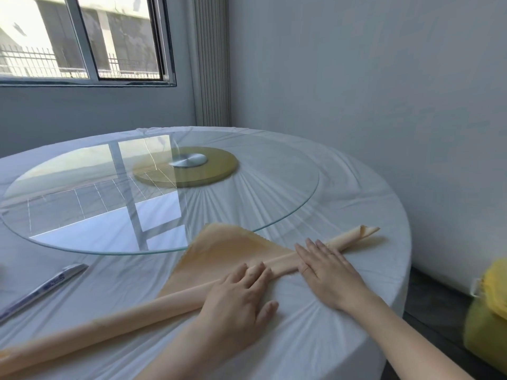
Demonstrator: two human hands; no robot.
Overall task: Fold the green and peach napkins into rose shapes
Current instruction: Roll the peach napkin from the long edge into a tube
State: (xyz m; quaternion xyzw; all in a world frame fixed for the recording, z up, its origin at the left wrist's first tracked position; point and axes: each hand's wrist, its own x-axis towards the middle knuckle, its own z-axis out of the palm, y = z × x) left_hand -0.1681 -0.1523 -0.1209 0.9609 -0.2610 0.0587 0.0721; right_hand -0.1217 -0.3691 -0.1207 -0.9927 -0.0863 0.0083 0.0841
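A peach napkin (227, 250) lies on the white tablecloth, partly rolled into a long tube that runs from the lower left to the upper right. Its unrolled triangular flap points toward the glass turntable. My left hand (238, 294) rests flat on the middle of the roll, fingers straight. My right hand (326, 267) presses flat on the roll further right, fingers spread. I see no green napkin on the table.
A round glass turntable (288, 209) on a yellow-green base sits mid-table. A long plastic-wrapped item (44, 289) lies at the left. A yellow-green bundle (488, 311) sits off the table at the right edge. A wall stands close behind.
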